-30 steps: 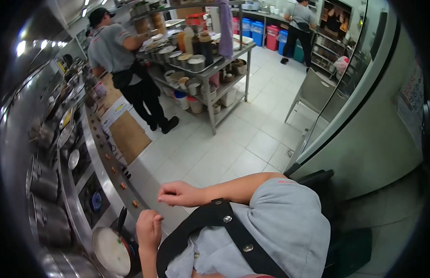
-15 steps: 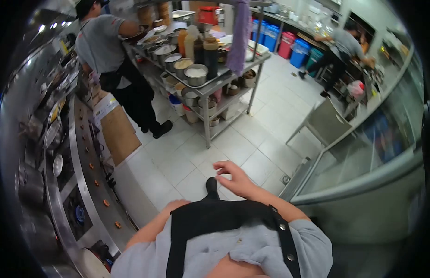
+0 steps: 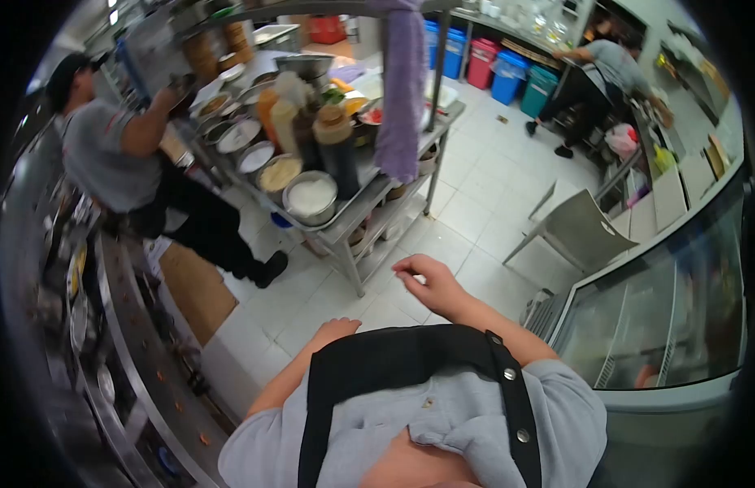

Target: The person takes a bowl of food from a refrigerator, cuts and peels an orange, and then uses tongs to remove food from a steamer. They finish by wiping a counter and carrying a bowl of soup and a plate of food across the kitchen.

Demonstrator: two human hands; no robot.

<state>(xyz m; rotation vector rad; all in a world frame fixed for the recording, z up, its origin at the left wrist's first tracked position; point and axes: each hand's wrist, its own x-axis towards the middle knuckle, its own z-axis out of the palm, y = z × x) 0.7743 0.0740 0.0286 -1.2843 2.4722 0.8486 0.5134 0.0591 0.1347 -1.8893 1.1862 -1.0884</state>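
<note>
My right hand (image 3: 428, 282) is held out in front of my apron (image 3: 393, 362), its fingers curled inward with a gap between thumb and fingers, and nothing in it. Near the apron's left edge, my left hand (image 3: 337, 328) hangs low, partly hidden, and its grip cannot be made out. Beyond both hands stands a steel table (image 3: 338, 230) with a bowl of white contents (image 3: 311, 198), sauce bottles (image 3: 335, 146) and several small containers. A purple cloth (image 3: 400, 98) hangs at the table's corner.
A co-worker (image 3: 117, 154) stands left of the table, holding a pan. Another person (image 3: 609, 77) bends at the far right counter. A grey chair (image 3: 585, 232) and glass-doored fridge (image 3: 662, 313) are at right. The stove (image 3: 137, 358) runs along the left; bins (image 3: 507, 77) stand behind.
The view has moved closer to the steel table, which now looks larger. The left co-worker's pan arm sits further left and lower. My left hand shows more beside the apron.
</note>
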